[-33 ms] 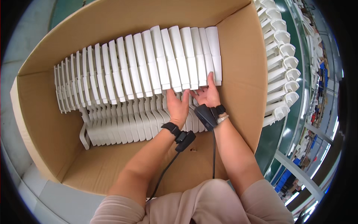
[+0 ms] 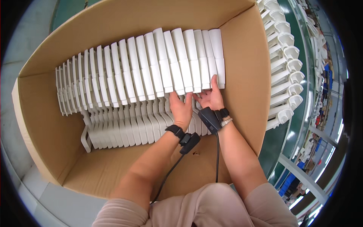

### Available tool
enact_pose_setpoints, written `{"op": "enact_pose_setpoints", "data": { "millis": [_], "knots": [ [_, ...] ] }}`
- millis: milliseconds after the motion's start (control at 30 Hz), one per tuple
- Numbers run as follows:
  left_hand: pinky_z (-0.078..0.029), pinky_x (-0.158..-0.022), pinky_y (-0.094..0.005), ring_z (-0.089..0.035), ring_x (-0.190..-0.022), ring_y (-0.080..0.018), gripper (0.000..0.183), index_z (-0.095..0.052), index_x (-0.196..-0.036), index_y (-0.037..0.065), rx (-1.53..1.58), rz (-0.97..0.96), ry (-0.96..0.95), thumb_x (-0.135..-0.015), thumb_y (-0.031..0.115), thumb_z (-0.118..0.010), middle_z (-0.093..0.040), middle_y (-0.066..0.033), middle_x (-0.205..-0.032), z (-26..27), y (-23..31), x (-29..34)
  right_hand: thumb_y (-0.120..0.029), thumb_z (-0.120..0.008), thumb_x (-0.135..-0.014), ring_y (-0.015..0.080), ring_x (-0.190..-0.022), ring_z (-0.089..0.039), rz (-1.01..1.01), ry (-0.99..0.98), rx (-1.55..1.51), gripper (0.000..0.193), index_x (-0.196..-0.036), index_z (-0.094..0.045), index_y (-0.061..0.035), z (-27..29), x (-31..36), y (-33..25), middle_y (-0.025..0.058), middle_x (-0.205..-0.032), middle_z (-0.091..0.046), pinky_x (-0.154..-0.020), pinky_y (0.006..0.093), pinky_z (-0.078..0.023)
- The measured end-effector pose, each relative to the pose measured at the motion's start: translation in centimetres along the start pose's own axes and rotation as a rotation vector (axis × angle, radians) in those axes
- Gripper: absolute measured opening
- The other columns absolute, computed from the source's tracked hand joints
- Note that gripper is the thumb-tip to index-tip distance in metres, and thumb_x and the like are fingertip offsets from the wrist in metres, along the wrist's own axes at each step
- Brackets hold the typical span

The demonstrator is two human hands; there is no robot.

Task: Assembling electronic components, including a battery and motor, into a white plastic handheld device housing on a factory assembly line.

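Observation:
A row of white plastic parts (image 2: 143,64), long and narrow, stands side by side in a deep cardboard box (image 2: 242,79). My left hand (image 2: 182,110) is at the near ends of several of them, index finger and thumb apart and touching the lower edges. Close on its right, my right hand (image 2: 213,100) is turned partly palm up, thumb raised against one part near the row's right end. Its other fingers are spread toward the left hand, their tips partly hidden below the parts. Beneath lies a second row of off-white plastic parts (image 2: 124,130).
Outside the box on the right, more white plastic parts (image 2: 285,64) with curved ends are lined up on a green surface (image 2: 270,149). A grey metal bar (image 2: 302,178) runs farther right. Black cabled devices (image 2: 210,119) are strapped at both my wrists.
Hardly anything differs: the box contents and my hands sit slightly lower in the picture. Both hands keep their places at the near ends of the white parts.

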State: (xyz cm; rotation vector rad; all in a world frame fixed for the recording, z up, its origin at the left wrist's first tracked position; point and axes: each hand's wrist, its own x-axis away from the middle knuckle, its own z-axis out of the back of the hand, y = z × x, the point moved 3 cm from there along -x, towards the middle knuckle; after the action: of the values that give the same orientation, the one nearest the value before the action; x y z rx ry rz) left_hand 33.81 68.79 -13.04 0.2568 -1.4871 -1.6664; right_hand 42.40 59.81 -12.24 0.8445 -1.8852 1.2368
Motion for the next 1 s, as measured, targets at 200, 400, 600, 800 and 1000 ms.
{"op": "enact_pose_setpoints", "data": {
  "millis": [200,400,600,800,1000],
  "knots": [
    [-0.041,-0.091,-0.0310,-0.056,-0.103,-0.0212,0.054,-0.039,-0.128,-0.002,0.300,0.233,0.203,-0.082,0.006,-0.064,-0.057,-0.0141,-0.116,-1.8,0.3,-1.2,-0.054,-0.061,-0.082,0.0243,-0.115,-0.045,-0.014,0.060,0.016,0.059,-0.125,-0.049,-0.0151,-0.7,0.1,0.2,0.0074,-0.123,-0.049,-0.093,0.0501,-0.036],
    [-0.049,-0.069,-0.0295,-0.059,-0.087,-0.0190,0.039,-0.044,-0.117,-0.002,0.371,0.138,0.387,-0.083,0.005,-0.062,-0.059,-0.0130,-0.104,-3.0,-1.4,-2.3,-0.046,-0.066,-0.082,0.0268,-0.116,-0.045,0.050,0.054,-0.080,0.058,-0.127,-0.045,-0.0158,-0.5,-0.3,0.5,0.0089,-0.125,-0.048,-0.095,0.0555,-0.033],
    [-0.046,-0.082,-0.0288,-0.055,-0.101,-0.0179,0.047,-0.037,-0.128,0.004,0.619,0.357,0.119,-0.086,0.001,-0.056,-0.056,-0.0121,-0.114,-1.6,0.0,1.0,-0.034,-0.067,-0.084,0.0322,-0.113,-0.045,0.035,0.126,-0.040,0.050,-0.125,-0.045,-0.0153,0.0,4.9,-1.3,0.0103,-0.126,-0.045,-0.093,0.0591,-0.036],
    [-0.046,-0.058,-0.0257,-0.054,-0.079,-0.0131,0.040,-0.033,-0.123,0.011,0.577,0.413,-0.026,-0.089,0.006,-0.054,-0.053,-0.0066,-0.100,4.6,4.4,7.2,-0.026,-0.065,-0.086,0.0279,-0.096,-0.053,0.132,0.150,-0.036,0.041,-0.121,-0.046,-0.0195,-1.2,15.6,-0.2,0.0039,-0.114,-0.053,-0.085,0.0582,-0.042],
    [-0.053,-0.079,-0.0353,-0.055,-0.105,-0.0244,0.039,-0.030,-0.124,0.015,0.599,0.185,-0.172,-0.092,0.008,-0.051,-0.047,-0.0106,-0.118,11.5,10.8,11.6,-0.017,-0.064,-0.087,0.0162,-0.093,-0.059,0.325,0.079,-0.266,0.035,-0.117,-0.049,-0.0158,-3.9,25.7,0.9,0.0013,-0.108,-0.058,-0.072,0.0394,-0.051]
  ]
}}
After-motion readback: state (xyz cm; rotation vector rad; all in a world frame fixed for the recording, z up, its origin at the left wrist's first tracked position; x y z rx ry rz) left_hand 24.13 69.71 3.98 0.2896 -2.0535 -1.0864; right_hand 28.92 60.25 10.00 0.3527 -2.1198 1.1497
